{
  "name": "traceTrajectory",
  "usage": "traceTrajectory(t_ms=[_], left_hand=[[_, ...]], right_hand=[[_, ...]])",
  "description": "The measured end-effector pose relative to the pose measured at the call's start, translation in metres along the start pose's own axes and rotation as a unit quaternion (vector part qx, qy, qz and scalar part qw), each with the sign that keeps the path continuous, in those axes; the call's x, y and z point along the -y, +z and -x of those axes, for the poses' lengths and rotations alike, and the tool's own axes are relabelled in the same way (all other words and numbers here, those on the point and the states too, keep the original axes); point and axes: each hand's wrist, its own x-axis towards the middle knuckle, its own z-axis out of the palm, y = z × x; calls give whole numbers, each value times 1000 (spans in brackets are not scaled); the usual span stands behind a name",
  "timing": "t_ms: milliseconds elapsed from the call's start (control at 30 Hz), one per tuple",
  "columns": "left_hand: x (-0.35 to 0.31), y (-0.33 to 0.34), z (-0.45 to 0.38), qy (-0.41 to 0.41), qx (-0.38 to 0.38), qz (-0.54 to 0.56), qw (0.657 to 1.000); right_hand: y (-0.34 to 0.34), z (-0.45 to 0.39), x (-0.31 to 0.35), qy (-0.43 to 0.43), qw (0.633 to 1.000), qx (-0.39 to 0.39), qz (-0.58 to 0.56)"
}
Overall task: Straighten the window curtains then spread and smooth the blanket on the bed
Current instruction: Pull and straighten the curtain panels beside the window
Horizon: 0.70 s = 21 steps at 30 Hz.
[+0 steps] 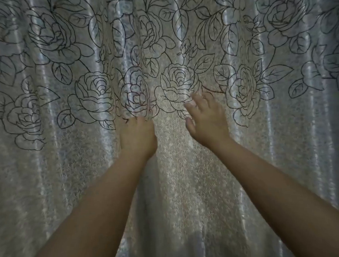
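Silvery rose-patterned curtain [71,176] fills your whole view, hanging in vertical folds. Your left hand [137,136] grips a fold of it at centre, fingertips hidden behind the fabric. Your right hand [206,118] hovers just beside, fingers spread and relaxed, holding nothing.

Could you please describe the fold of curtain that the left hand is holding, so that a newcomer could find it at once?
The silvery curtain with black-outlined roses fills the view. Near its middle, the left hand has its grip on a vertical fold, fingers tucked behind the cloth. This fold carries a narrow, squeezed rose right above the knuckles, whereas the open right hand lies on a wider, flatter rose.
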Motion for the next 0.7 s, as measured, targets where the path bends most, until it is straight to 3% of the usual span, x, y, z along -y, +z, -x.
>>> traceTrajectory(t_ms=[200, 333, 467, 633, 700], left_hand=[[8, 47, 20, -5, 171, 15, 985], [32, 89, 34, 15, 136, 58, 989], [51, 119, 41, 78, 150, -5, 986], [81, 139, 36, -40, 208, -69, 975], [89, 145, 36, -76, 237, -41, 968]], right_hand=[[56, 14, 29, -8, 992, 127, -13], [102, 25, 40, 4, 975, 218, -49], [143, 29, 50, -63, 964, 245, -84], [170, 28, 58, -141, 955, 254, -66], [177, 27, 62, -175, 949, 258, -43]])
